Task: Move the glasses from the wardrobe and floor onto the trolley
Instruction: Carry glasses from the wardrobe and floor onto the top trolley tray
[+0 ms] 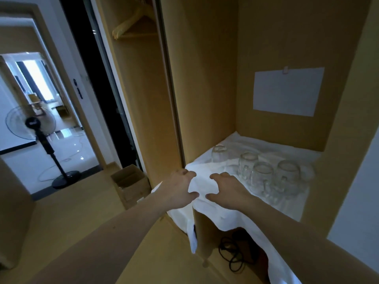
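Wooden wardrobe (205, 78) panels enclose a shelf draped in a white cloth (205, 182), where four glass mugs (260, 173) stand upside down: one apart at the back left, three clustered to the right. The left hand (180, 186) and right hand (227, 190) hover near the cloth's front edge, fingers (217, 176) curled and spread, holding nothing. Snagging the cloth could, I judge, topple the mugs. No trolley shows.

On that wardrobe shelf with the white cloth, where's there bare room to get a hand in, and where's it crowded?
Bare cloth lies behind the lone glass, toward the back wall, and along the front edge near the left hand and right hand. The right side is crowded: three glasses stand close together there.
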Demonstrator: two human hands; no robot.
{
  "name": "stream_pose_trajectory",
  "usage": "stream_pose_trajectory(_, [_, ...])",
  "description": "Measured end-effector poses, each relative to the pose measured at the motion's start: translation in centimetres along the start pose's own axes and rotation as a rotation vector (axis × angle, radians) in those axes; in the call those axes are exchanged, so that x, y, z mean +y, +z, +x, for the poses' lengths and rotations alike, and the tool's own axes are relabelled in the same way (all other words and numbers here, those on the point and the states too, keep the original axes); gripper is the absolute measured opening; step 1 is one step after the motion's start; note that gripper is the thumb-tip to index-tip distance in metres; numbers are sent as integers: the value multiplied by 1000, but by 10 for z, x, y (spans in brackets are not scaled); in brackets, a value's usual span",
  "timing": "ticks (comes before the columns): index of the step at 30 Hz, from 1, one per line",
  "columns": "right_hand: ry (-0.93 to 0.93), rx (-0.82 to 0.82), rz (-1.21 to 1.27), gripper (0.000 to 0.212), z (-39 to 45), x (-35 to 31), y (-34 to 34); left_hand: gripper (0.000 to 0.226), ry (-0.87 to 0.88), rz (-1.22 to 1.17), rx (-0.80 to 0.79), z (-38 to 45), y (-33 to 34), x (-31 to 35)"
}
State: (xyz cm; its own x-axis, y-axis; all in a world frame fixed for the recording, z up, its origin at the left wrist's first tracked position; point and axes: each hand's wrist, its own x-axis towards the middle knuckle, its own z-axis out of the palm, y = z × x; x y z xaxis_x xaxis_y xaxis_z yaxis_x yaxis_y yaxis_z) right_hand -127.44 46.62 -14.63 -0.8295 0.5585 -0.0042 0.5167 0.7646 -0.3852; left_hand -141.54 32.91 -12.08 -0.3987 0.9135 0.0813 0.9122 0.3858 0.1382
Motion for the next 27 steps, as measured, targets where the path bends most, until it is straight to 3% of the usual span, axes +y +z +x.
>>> stream_pose_trajectory(10, [166, 32, 29, 75, 34, 73, -11, 68, 168, -33, -42, 93, 33, 27])
stream_pose_trajectory(27, [633, 160, 74, 70, 70, 150, -35, 71, 537, -166, -164, 262, 71, 77])
